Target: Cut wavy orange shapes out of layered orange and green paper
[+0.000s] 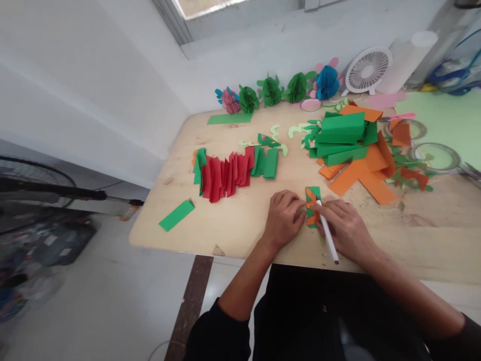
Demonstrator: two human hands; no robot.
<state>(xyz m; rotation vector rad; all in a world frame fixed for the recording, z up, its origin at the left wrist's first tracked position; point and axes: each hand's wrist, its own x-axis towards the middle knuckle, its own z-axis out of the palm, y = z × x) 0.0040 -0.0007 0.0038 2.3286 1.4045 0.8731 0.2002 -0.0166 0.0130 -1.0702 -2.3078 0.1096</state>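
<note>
A small green paper piece [313, 190] lies near the table's front edge, with an orange paper cut-out [311, 200] on top of it. My right hand [346, 228] grips a white marker [328, 235], its tip resting at the cut-out and its other end pointing towards me. At the left edge of the green paper, my left hand [284, 218] has its fingers curled and pressed together, holding the papers against the table. Its fingertips are partly hidden. The right hand covers the right side of the cut-out.
Red folded papers [225, 175] stand left of the hands, near a green strip [176, 214]. Green folded papers [342, 131] and orange strips [376, 175] are heaped to the right, beside tape rolls [436, 145]. Behind are paper figures [271, 92] and a white fan [368, 70].
</note>
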